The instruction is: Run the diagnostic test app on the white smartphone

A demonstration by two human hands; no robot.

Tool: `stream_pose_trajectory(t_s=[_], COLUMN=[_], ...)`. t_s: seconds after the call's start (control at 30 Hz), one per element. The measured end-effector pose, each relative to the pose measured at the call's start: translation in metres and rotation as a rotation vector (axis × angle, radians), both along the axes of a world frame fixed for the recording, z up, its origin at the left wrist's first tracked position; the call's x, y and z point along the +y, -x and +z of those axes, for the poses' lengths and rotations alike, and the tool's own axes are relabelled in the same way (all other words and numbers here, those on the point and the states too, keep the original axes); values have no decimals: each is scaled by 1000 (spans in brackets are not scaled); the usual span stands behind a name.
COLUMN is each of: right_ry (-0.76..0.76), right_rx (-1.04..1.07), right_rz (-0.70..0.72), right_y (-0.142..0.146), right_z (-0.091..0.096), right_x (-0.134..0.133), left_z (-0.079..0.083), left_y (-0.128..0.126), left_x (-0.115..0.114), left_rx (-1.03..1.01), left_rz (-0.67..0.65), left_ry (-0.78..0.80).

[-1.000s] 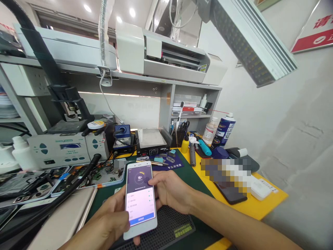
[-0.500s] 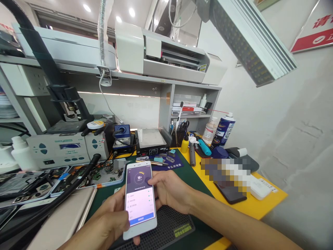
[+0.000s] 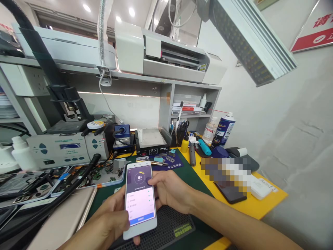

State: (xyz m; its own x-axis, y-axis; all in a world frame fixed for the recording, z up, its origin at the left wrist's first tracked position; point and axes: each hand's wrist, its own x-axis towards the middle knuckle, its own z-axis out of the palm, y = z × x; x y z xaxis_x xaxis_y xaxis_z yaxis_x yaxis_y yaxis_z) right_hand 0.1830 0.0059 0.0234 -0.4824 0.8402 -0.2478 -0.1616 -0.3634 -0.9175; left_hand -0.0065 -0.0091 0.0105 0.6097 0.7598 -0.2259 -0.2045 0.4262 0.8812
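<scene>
A white smartphone (image 3: 139,229) is held upright and slightly tilted above the bench, its lit screen showing a dial reading 15, a list and a blue bar at the bottom. My left hand (image 3: 113,215) wraps its lower left side, thumb along the edge and a fingertip showing beneath. From the right, my right hand (image 3: 171,191) grips the phone's edge, its thumb by the upper part of the screen and the other fingers partly hidden behind. Under the phone lies a black perforated pad (image 3: 169,227) on a green mat (image 3: 205,222).
A hot-air station (image 3: 70,149) and trays of circuit boards (image 3: 104,173) stand left. Behind the phone are a small heating plate (image 3: 151,139) and blades on a blue mat (image 3: 177,163). Spray can (image 3: 223,128), bottle (image 3: 209,130) and dark phone (image 3: 231,192) sit right; a lamp (image 3: 255,41) hangs above.
</scene>
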Motion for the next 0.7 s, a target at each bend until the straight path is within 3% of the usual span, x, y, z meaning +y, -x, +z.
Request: stream_pose_trajectory(t_s=[0.2,0.7], right_ry=[4,-1], right_rx=[15,5], right_rz=[1,-9], right_y=[-1,0], right_z=[0,1], right_x=[0,0], left_z=[-5,11], left_y=[0,0], left_x=[3,-5], left_rx=[-26,-10], left_rz=[22,40], left_ry=[24,32])
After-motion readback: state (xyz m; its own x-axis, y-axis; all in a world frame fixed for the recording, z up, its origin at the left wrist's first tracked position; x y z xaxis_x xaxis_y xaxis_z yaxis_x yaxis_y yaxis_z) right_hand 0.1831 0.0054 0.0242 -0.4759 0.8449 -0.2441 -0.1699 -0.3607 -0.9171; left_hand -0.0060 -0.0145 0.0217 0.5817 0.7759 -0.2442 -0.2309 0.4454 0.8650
